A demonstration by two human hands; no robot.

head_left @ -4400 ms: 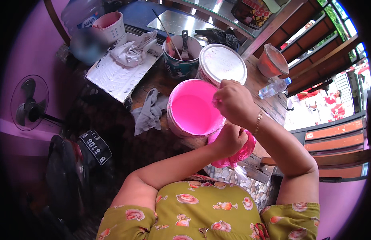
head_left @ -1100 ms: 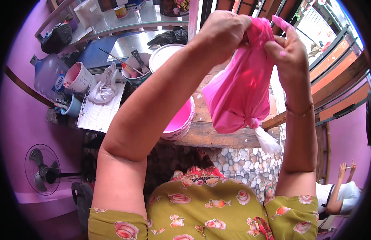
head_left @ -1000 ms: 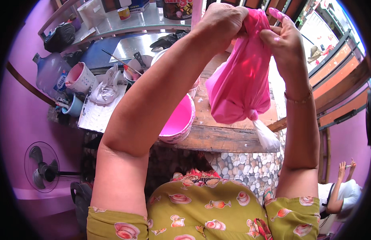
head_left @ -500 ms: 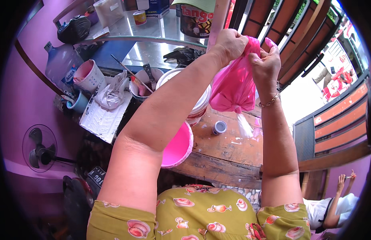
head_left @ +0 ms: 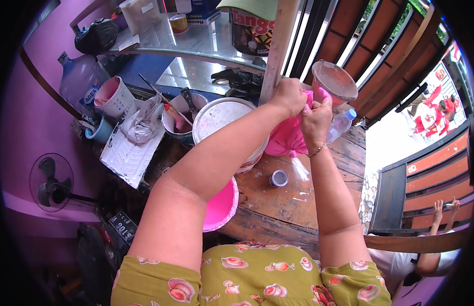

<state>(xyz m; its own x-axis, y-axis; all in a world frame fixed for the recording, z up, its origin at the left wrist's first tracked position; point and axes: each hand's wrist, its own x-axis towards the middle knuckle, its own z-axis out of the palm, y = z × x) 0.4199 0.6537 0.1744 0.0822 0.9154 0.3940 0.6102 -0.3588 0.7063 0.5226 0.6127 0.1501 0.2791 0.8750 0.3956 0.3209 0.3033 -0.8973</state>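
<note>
two bare hands grip the top of a bright pink, bulging plastic bag [head_left: 288,137] above a worn brown wooden table [head_left: 267,202].

the left hand [head_left: 290,97] is closed on the bag's top, its fingertips hidden; the right hand [head_left: 317,118] pinches beside it, index finger raised. the bag hangs beyond a small round grey-topped pot [head_left: 279,178], knotted end down. the step in hand looks like working the gathered top; the next move seems to call for firm pinches and a level bag.
</note>
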